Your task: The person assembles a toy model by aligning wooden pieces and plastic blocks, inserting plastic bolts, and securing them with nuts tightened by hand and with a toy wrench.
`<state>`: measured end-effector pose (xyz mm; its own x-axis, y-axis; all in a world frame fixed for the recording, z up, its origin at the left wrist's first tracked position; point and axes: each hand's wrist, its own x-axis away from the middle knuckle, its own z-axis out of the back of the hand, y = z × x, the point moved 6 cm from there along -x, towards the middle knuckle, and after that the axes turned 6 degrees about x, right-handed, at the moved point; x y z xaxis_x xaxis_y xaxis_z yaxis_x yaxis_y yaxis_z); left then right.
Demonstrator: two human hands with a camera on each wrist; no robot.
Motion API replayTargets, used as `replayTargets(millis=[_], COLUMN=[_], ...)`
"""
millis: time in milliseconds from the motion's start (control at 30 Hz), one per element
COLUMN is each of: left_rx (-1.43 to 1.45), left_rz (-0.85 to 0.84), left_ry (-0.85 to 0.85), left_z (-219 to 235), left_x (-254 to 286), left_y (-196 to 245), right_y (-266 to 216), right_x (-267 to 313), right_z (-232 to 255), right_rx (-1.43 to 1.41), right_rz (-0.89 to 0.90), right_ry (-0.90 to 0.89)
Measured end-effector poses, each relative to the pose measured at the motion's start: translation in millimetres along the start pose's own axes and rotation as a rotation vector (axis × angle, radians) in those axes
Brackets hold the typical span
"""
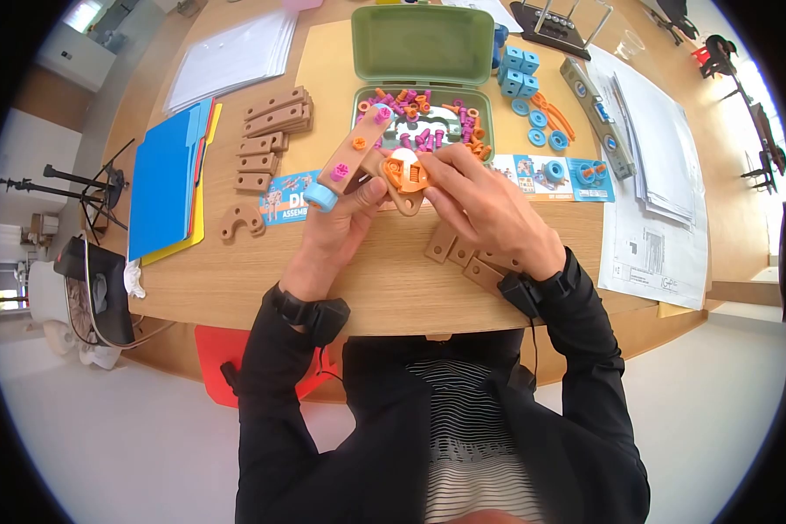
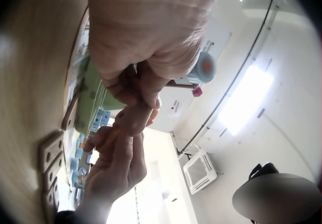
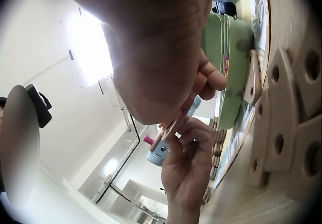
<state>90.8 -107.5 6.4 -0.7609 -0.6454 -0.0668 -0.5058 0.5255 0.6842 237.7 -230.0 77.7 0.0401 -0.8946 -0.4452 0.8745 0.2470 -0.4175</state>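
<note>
My left hand (image 1: 336,231) grips a toy construction assembly in front of the green box. Its long brown bar (image 1: 353,157) slants up and carries pink bolts (image 1: 341,171) and an orange bolt (image 1: 359,143). A light blue round piece (image 1: 321,197) sits at the bar's lower end. Beside the bar, an orange part (image 1: 402,178) lies over a brown plate (image 1: 408,206) with a hole. At that part's right edge, my right hand (image 1: 493,201) pinches with thumb and fingers. In the right wrist view, its palm hides most of the contact.
An open green box (image 1: 422,44) holds pink and orange bolts. Brown bars (image 1: 275,113) are stacked at the left, more brown pieces (image 1: 480,273) under the right forearm. Blue blocks (image 1: 517,72), a level (image 1: 598,113) and papers (image 1: 655,140) lie right; blue folders (image 1: 170,175) lie left.
</note>
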Motion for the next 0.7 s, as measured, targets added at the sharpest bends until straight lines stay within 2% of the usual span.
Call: replayTargets(millis=[167,233,367,600,700], left_rx=[0.019,0.069,0.071,0.077,0.097], left_rz=[0.011,0.032,0.068,0.141,0.141], left_ry=[-0.010,-0.035,-0.005,-0.049,-0.062], left_z=[-4.1,-2.8,0.0,1.5,-14.2], left_x=[0.2,-0.3,0.7,3.8,3.0], left_y=[1.3,-1.9,-3.9,-8.4,-3.3], right_y=[10.2,15.6,19.7,24.5,24.0], right_x=[-0.5,-1.1,-2.5,-2.7,-2.4], right_z=[3.4,8.1,11.4,8.1,7.8], right_rx=[0.021,-0.019,-0.042,-0.129,-0.130], right_rz=[0.039,0.071,0.060,0.068,0.079], right_ry=[0.068,0.160,0.173,0.118,0.112])
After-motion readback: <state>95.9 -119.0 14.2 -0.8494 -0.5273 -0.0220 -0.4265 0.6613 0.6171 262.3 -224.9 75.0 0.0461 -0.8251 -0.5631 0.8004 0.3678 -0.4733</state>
